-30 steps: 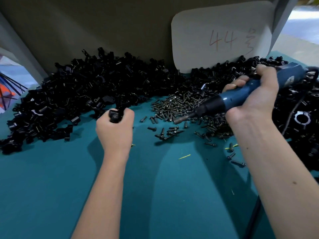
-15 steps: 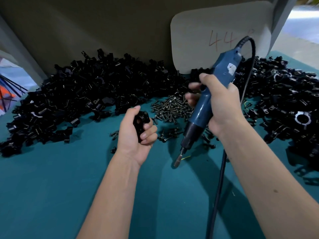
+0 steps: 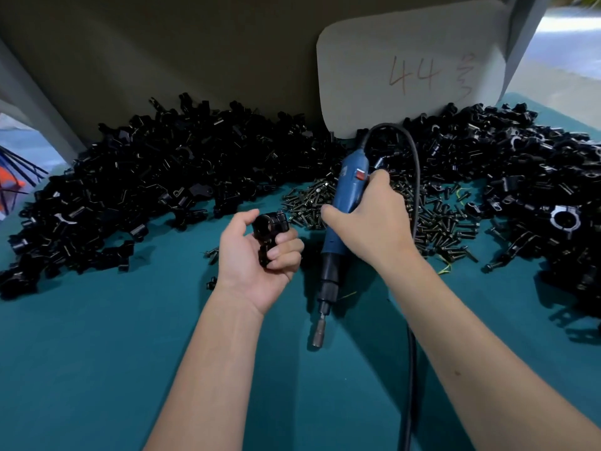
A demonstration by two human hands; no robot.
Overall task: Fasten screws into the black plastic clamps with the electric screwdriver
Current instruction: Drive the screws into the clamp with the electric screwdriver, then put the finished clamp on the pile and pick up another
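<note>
My left hand (image 3: 257, 258) grips a black plastic clamp (image 3: 271, 234) with its ring end up, palm turned toward me. My right hand (image 3: 370, 222) grips the blue electric screwdriver (image 3: 345, 209) around its body, just right of the clamp. The driver points down and toward me, with its metal bit (image 3: 318, 333) close above the teal mat. Its black cable (image 3: 413, 203) loops up behind the hand and runs down along my right forearm. A pile of dark screws (image 3: 432, 216) lies behind my right hand.
A long heap of black clamps (image 3: 169, 177) lines the back of the teal table (image 3: 97, 353), and more clamps (image 3: 536, 177) are piled at the right. A white card marked "44" (image 3: 413, 70) leans on the back wall. A few loose screws (image 3: 213, 252) lie left of my wrist.
My right hand has swung the screwdriver from lying flat over the screws to pointing down beside the clamp. My left hand has turned palm up with the clamp and drawn nearer.
</note>
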